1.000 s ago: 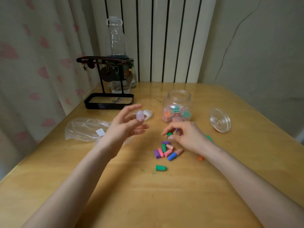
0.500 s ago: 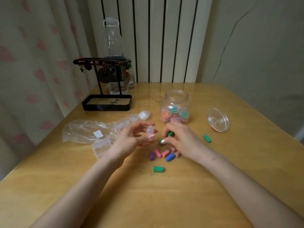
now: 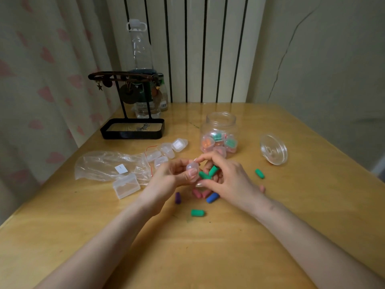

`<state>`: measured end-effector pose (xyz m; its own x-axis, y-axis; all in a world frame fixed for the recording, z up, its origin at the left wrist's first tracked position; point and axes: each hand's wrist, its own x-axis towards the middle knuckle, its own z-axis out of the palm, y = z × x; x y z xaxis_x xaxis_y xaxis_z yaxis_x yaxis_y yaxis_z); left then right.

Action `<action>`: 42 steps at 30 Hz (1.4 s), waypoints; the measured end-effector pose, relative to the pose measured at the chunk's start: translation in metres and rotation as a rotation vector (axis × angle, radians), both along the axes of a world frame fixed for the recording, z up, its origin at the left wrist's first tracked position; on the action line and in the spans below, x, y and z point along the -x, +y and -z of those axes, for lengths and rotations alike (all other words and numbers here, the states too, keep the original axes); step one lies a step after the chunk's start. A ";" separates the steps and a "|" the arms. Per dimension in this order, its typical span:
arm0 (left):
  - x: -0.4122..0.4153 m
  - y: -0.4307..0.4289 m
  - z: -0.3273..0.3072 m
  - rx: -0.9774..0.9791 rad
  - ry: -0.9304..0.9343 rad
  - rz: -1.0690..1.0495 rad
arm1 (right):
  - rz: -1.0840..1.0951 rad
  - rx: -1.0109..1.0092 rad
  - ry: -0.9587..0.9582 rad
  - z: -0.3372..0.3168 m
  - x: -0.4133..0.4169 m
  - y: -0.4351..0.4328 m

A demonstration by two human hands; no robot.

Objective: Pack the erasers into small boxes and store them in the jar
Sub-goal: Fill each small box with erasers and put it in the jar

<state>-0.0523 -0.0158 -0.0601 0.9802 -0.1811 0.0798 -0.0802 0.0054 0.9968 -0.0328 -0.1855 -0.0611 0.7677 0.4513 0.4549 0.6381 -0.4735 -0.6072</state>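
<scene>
My left hand (image 3: pixel 166 180) holds a small clear box (image 3: pixel 192 168) between thumb and fingers above the table. Right beside it, my right hand (image 3: pixel 227 180) pinches two green erasers (image 3: pixel 208 173) at the box's opening. Loose erasers lie on the wood below: a purple one (image 3: pixel 177 198), pink ones (image 3: pixel 198 193), a blue one (image 3: pixel 212 198), a green one (image 3: pixel 197 212) and another green one (image 3: pixel 259 173). The open clear jar (image 3: pixel 219 133) behind my hands holds several filled boxes. Its lid (image 3: pixel 273 149) lies to the right.
Several empty small boxes (image 3: pixel 166 151) spill from a clear plastic bag (image 3: pixel 108 165) on the left, with a rectangular clear box (image 3: pixel 126 185) nearer me. A black jewellery stand (image 3: pixel 132 128) and a tall bottle (image 3: pixel 141 59) stand at the back left by the curtain.
My hands have come together at the table's middle. The left hand brought the small box down and right, and the right hand lifted green erasers off the pile to meet it.
</scene>
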 end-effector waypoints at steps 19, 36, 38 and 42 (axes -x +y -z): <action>-0.002 -0.001 0.000 0.131 0.013 -0.077 | 0.021 -0.010 -0.279 0.004 0.000 -0.002; 0.001 0.003 -0.004 0.031 -0.150 -0.071 | -0.020 -0.118 -0.143 -0.001 -0.003 0.003; 0.000 0.002 -0.004 0.040 -0.145 -0.071 | -0.034 -0.090 -0.070 -0.005 -0.002 0.000; -0.002 0.003 -0.002 0.050 -0.128 -0.072 | 0.029 -0.237 0.043 -0.016 -0.002 -0.008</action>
